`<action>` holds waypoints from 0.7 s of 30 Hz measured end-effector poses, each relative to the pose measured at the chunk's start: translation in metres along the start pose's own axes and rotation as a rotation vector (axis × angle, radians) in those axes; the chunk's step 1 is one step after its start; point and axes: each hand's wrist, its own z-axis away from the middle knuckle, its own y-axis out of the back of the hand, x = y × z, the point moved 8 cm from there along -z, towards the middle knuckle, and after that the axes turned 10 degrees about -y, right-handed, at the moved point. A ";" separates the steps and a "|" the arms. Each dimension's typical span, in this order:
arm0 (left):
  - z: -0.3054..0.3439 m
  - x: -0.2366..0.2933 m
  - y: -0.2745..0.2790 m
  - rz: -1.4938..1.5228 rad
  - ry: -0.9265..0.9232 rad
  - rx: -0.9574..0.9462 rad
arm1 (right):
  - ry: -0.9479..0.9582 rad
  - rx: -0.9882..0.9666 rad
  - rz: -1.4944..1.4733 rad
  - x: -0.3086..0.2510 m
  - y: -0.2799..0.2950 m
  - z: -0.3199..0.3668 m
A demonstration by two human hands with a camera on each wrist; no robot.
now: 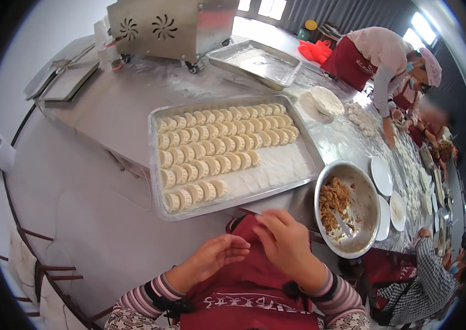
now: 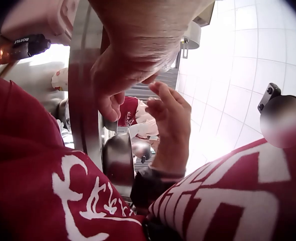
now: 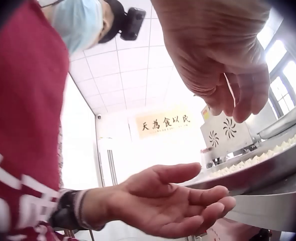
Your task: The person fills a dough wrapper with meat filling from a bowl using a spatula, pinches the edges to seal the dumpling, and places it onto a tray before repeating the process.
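Both hands are held in front of the apron, near the front edge of a metal tray [image 1: 277,190] with rows of crescent dumplings [image 1: 205,132]. The left hand [image 1: 219,256] has its palm turned inward and fingers loosely bent; in the right wrist view that left hand [image 3: 173,201] is palm up and bare. The right hand [image 1: 285,242] is a little to its right, fingers bent downward; the right wrist view shows the right hand [image 3: 223,65] with nothing visible in its fingers. A gap separates the two hands.
A steel bowl [image 1: 367,214] of brown filling with a spoon stands right of the tray, beside white plates [image 1: 381,176]. Behind are a second tray [image 1: 255,63] and a metal machine [image 1: 159,30]. Other people work along the floured table at right.
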 end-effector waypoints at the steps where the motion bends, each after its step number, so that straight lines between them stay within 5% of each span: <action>1: 0.000 -0.003 -0.005 -0.013 0.014 -0.013 | -0.013 0.019 0.002 0.006 0.018 0.019; 7: -0.022 -0.020 -0.052 -0.254 0.068 -0.205 | -0.154 0.039 -0.063 0.050 0.112 0.114; 12: -0.042 -0.033 -0.092 -0.341 0.102 -0.275 | -0.329 0.307 -0.124 0.109 0.177 0.181; 15: -0.052 -0.043 -0.113 -0.389 0.108 -0.310 | -0.552 0.363 -0.108 0.159 0.201 0.205; 21: -0.068 -0.058 -0.131 -0.458 0.137 -0.334 | -0.654 0.571 -0.013 0.291 0.239 0.222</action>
